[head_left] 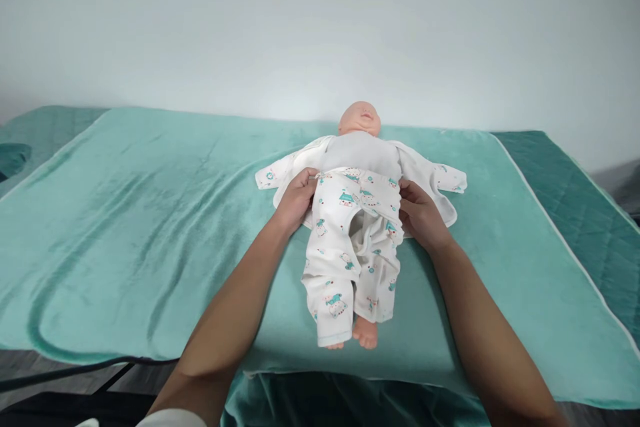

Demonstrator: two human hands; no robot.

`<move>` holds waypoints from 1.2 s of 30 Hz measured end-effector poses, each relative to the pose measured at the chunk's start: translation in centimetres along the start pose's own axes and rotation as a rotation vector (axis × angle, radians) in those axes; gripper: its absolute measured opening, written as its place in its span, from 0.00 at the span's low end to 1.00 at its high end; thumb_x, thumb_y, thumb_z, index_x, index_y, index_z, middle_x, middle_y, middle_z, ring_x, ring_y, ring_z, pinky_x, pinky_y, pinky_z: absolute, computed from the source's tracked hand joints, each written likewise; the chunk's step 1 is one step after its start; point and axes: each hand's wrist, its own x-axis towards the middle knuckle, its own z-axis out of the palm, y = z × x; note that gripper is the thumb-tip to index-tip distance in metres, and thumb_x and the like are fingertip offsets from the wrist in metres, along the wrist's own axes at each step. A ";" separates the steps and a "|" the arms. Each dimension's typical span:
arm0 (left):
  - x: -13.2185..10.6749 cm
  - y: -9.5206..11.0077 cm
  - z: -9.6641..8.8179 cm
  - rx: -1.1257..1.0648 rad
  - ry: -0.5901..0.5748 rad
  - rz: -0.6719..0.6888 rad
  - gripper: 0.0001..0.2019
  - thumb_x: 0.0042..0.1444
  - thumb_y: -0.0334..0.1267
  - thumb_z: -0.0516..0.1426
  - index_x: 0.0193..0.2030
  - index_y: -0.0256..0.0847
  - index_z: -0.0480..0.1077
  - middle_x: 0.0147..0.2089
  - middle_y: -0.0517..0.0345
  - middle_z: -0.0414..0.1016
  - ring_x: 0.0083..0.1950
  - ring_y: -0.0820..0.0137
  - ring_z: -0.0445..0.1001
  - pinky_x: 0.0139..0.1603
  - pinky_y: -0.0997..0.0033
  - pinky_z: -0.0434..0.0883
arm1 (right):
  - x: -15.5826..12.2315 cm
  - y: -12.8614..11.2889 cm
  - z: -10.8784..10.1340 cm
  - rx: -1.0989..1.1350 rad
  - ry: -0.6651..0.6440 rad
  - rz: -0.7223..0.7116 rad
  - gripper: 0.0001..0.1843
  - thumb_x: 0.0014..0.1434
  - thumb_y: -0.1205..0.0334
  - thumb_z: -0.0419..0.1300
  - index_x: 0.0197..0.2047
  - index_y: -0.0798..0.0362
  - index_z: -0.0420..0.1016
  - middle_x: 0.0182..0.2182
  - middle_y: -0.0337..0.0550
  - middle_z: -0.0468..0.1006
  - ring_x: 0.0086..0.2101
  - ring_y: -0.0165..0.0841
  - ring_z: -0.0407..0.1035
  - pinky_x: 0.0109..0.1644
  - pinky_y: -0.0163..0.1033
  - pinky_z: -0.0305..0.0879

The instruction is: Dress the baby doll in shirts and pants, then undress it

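A baby doll (361,119) lies on its back on a teal blanket (150,227), head toward the wall. It wears white printed trousers (350,260) and lies on an open white printed top (435,180) spread under it. My left hand (296,199) grips the trousers' waistband at the doll's left-side hip as I see it. On the other hip, my right hand (419,212) has its fingers closed on the waistband. The doll's bare feet (365,333) poke out of the trouser legs near the front edge.
The blanket covers a wide bed or table; a darker quilted green cover (575,187) shows at the right and far left. A plain pale wall (320,27) stands behind. A dark cable (75,370) runs below the front left edge.
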 end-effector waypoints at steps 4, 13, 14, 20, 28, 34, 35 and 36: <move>0.1 -0.2 -0.2 0.189 0.029 0.027 0.10 0.54 0.44 0.64 0.37 0.43 0.70 0.25 0.66 0.68 0.24 0.76 0.61 0.25 0.76 0.57 | 0.2 0.0 0.1 -0.080 0.030 0.028 0.15 0.51 0.57 0.68 0.41 0.47 0.69 0.38 0.39 0.79 0.41 0.37 0.74 0.43 0.43 0.73; 0.1 -0.8 0.2 0.125 0.119 -0.080 0.19 0.54 0.44 0.64 0.51 0.45 0.70 0.33 0.61 0.75 0.31 0.71 0.72 0.30 0.73 0.67 | 0.6 0.2 0.3 -0.212 -0.005 -0.024 0.17 0.53 0.59 0.66 0.47 0.49 0.74 0.47 0.44 0.81 0.50 0.41 0.73 0.60 0.53 0.66; 0.0 -0.7 0.4 0.080 0.126 -0.087 0.19 0.53 0.44 0.64 0.52 0.44 0.70 0.33 0.60 0.76 0.32 0.70 0.73 0.31 0.72 0.68 | 0.6 0.2 0.3 -0.217 -0.003 -0.029 0.17 0.54 0.59 0.66 0.48 0.50 0.75 0.47 0.44 0.81 0.49 0.41 0.74 0.59 0.52 0.67; -0.2 0.1 1.9 -0.074 0.114 -0.018 0.18 0.49 0.42 0.66 0.46 0.41 0.73 0.35 0.58 0.80 0.38 0.64 0.79 0.38 0.67 0.74 | 0.7 0.2 0.4 -0.219 0.018 -0.081 0.17 0.54 0.62 0.60 0.48 0.51 0.78 0.43 0.42 0.82 0.43 0.39 0.73 0.46 0.45 0.71; -0.4 0.3 1.8 -0.114 0.081 0.054 0.18 0.47 0.41 0.67 0.45 0.41 0.74 0.38 0.58 0.80 0.42 0.63 0.80 0.40 0.68 0.75 | 0.5 0.1 0.6 -0.087 0.058 -0.095 0.16 0.55 0.59 0.61 0.47 0.48 0.80 0.41 0.40 0.83 0.41 0.38 0.74 0.46 0.44 0.70; 0.0 0.1 0.7 -0.002 -0.065 0.109 0.16 0.51 0.40 0.65 0.47 0.43 0.74 0.41 0.58 0.80 0.44 0.66 0.78 0.43 0.70 0.73 | 0.6 0.3 0.5 -0.040 0.035 -0.072 0.17 0.55 0.53 0.64 0.47 0.48 0.79 0.43 0.42 0.83 0.43 0.40 0.76 0.48 0.47 0.71; 0.0 0.0 0.6 0.040 -0.072 0.120 0.16 0.52 0.40 0.64 0.48 0.43 0.74 0.41 0.59 0.79 0.44 0.66 0.77 0.44 0.70 0.72 | 0.6 0.4 0.5 -0.035 0.029 -0.074 0.17 0.55 0.53 0.64 0.48 0.48 0.79 0.44 0.42 0.83 0.43 0.39 0.76 0.48 0.47 0.71; 0.0 0.0 0.6 0.080 -0.068 0.122 0.16 0.53 0.40 0.64 0.49 0.44 0.74 0.42 0.59 0.79 0.45 0.66 0.76 0.44 0.70 0.72 | 0.6 0.5 0.4 -0.038 0.027 -0.079 0.16 0.56 0.54 0.63 0.48 0.48 0.79 0.44 0.42 0.83 0.43 0.39 0.76 0.48 0.47 0.71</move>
